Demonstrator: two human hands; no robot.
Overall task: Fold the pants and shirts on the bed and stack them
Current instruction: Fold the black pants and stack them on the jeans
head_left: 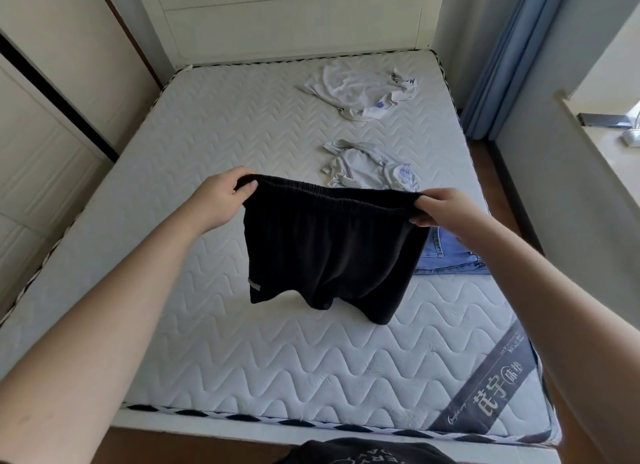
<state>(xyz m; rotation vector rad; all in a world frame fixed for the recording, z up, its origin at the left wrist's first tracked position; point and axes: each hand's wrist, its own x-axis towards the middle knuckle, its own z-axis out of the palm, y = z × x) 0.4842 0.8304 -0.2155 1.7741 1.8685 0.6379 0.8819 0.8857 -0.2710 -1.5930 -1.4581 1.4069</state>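
Note:
Black shorts (325, 252) hang spread out in the air above the bare mattress (214, 145), legs dangling down. My left hand (221, 195) pinches the left end of the elastic waistband, and my right hand (446, 209) pinches the right end. Blue denim (446, 255), folded flat, lies on the mattress behind the shorts at the right, partly hidden. A crumpled light grey garment (363, 167) lies further back. A rumpled white shirt (360, 89) lies near the headboard.
A white headboard (287, 20) closes the far end of the bed. Wardrobe doors (45, 124) run along the left side. At the right are a blue curtain (502, 58) and a window sill (609, 131) with small items on it.

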